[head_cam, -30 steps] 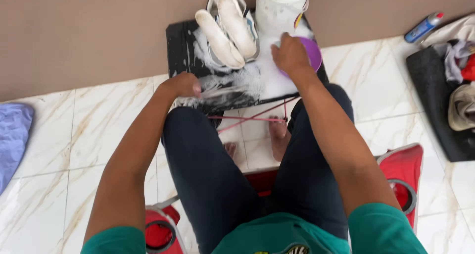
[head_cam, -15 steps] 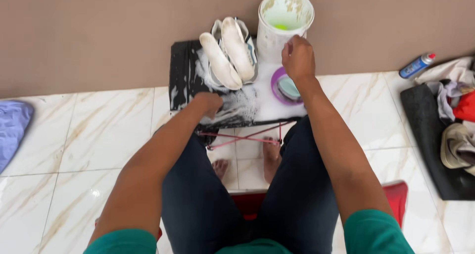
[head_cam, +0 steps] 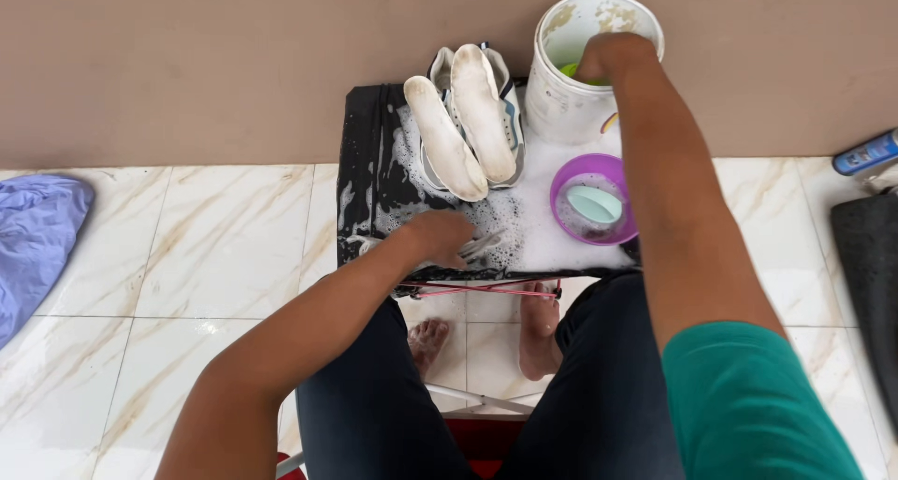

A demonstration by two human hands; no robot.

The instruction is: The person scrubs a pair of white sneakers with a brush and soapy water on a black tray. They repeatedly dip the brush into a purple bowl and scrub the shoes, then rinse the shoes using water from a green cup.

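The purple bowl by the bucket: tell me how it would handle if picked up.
The purple bowl looks like thin plastic, so probably light and fairly stiff. It holds suds and a pale green object, so tilting it would likely spill. Foam covers the black board around it, so its rim is probably slippery and it may slide easily if pushed.

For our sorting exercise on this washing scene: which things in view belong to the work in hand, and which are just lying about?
In use:
left hand on the soapy black board
right hand reaching into the white bucket
pair of shoes, soles up
purple bowl

Lying about:
blue cloth
blue bottle
dark mat
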